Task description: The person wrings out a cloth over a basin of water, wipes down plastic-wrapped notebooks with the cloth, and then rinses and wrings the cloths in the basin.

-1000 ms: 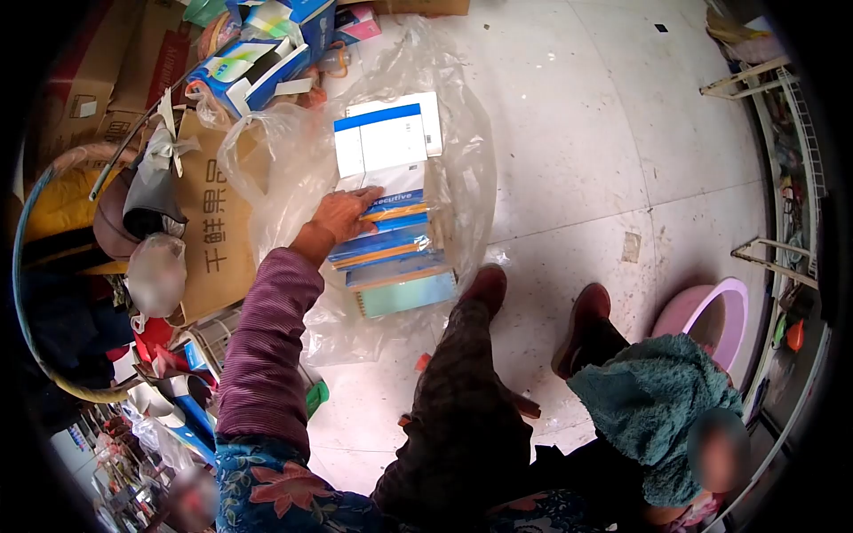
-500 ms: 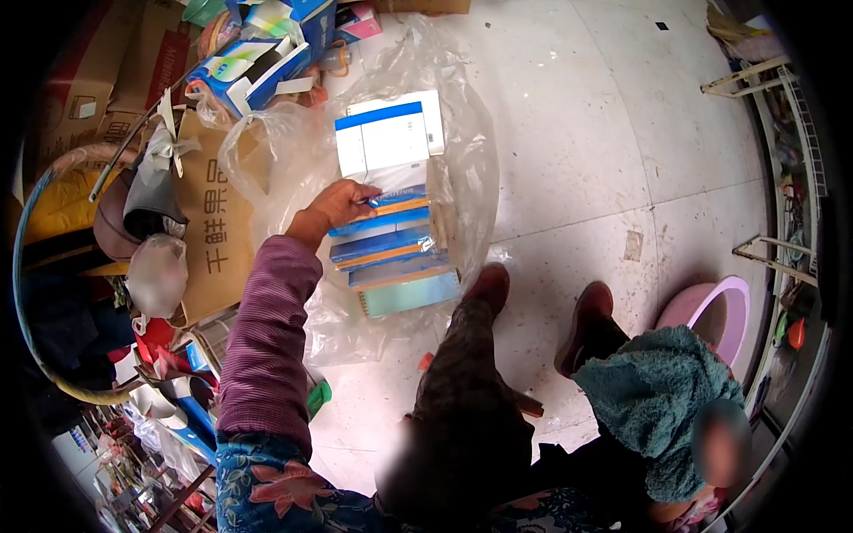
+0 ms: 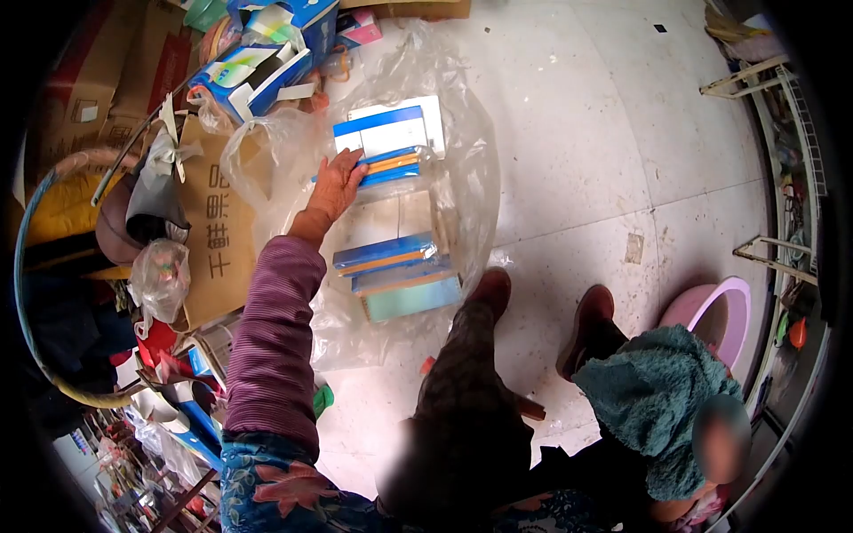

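Note:
My left hand (image 3: 336, 188) grips the left end of a blue-edged bundle of notebooks (image 3: 391, 165), its fingers closed over the edge. Just above it, a white notebook with a blue band (image 3: 380, 130) rests on clear plastic sheeting (image 3: 471, 169). Below the bundle, a pale wrapped surface (image 3: 386, 217) shows. More blue-edged notebooks (image 3: 384, 253) and a pale green spiral notebook (image 3: 413, 298) lie nearer my feet. At the lower right, a blurred skin-coloured patch shows beside a teal fluffy cloth (image 3: 662, 400); whether it is my right hand cannot be made out.
A flattened cardboard box (image 3: 209, 222) lies left of the plastic. Opened blue boxes (image 3: 258, 75) are at the upper left. A hoop (image 3: 25, 258) curves along the left side. A pink basin (image 3: 733, 315) and a wire rack (image 3: 800, 133) stand at the right.
My left hand has moved up and taken hold of the blue-edged bundle, which has shifted toward the white notebook. The pale surface beneath is now exposed.

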A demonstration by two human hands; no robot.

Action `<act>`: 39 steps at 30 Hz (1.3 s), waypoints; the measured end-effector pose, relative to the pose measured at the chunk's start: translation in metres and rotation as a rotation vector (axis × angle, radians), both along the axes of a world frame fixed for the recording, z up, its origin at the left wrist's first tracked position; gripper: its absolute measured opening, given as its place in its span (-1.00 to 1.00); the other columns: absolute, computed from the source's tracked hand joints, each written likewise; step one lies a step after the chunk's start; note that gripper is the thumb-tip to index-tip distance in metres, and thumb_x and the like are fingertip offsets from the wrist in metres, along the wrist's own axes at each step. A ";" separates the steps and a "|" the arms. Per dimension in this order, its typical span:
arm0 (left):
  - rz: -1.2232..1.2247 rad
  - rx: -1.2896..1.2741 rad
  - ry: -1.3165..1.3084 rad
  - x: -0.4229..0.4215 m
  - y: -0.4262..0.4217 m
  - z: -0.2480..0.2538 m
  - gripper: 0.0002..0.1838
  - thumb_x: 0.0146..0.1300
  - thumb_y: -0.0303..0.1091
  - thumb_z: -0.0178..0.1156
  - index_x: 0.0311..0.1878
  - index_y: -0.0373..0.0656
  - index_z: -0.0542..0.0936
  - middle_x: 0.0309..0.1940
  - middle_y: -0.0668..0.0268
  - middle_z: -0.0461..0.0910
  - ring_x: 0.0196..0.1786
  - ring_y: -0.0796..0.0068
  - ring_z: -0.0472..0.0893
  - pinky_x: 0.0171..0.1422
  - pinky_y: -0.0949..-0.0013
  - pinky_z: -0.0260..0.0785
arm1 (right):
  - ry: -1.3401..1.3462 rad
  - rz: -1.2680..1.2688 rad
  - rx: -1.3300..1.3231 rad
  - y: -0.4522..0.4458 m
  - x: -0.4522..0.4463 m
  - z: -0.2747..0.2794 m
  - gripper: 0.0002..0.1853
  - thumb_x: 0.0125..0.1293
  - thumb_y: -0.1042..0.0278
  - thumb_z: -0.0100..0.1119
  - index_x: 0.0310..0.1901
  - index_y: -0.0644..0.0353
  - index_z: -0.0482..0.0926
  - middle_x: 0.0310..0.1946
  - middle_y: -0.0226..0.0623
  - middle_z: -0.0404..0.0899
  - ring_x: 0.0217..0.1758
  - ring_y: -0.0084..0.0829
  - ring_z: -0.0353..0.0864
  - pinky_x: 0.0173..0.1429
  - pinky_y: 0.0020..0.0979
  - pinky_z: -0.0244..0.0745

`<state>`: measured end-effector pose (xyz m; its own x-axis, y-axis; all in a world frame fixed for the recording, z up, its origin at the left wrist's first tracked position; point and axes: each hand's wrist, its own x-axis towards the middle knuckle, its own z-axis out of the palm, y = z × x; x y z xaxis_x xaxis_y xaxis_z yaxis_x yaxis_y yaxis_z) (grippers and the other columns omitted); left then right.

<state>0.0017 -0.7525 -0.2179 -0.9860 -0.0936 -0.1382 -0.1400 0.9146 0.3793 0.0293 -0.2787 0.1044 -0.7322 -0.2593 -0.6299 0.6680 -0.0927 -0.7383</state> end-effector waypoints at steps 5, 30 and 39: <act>0.048 -0.068 -0.054 0.010 0.033 0.018 -0.21 0.05 -0.10 0.34 0.32 -0.19 0.27 0.27 0.08 0.31 0.41 0.16 0.17 0.48 0.02 -0.27 | 0.009 -0.007 0.028 0.006 -0.001 0.005 -0.20 0.22 0.07 0.10 0.31 0.51 0.07 0.18 0.16 0.31 0.20 -0.03 0.40 0.30 -0.08 0.21; 0.343 0.567 -0.120 0.014 0.020 0.101 -0.51 -0.10 -0.52 0.41 -0.05 -0.27 0.47 -0.32 0.34 0.55 -0.26 0.57 0.51 -0.11 0.50 0.38 | 0.017 0.067 0.093 0.015 -0.005 0.010 -0.15 0.22 -0.01 0.08 0.33 0.51 0.03 0.23 0.14 0.28 0.26 -0.05 0.35 0.36 -0.19 0.18; 0.683 1.431 0.108 0.048 0.053 0.162 -0.53 0.08 -0.41 0.32 0.04 -0.40 0.45 -0.16 0.11 0.60 -0.14 0.38 0.61 0.06 0.33 0.45 | 0.109 -0.256 -0.016 0.007 0.002 0.005 -0.28 -0.01 0.26 0.27 0.16 0.52 0.28 0.03 0.07 0.47 0.09 -0.15 0.51 0.24 -0.21 0.35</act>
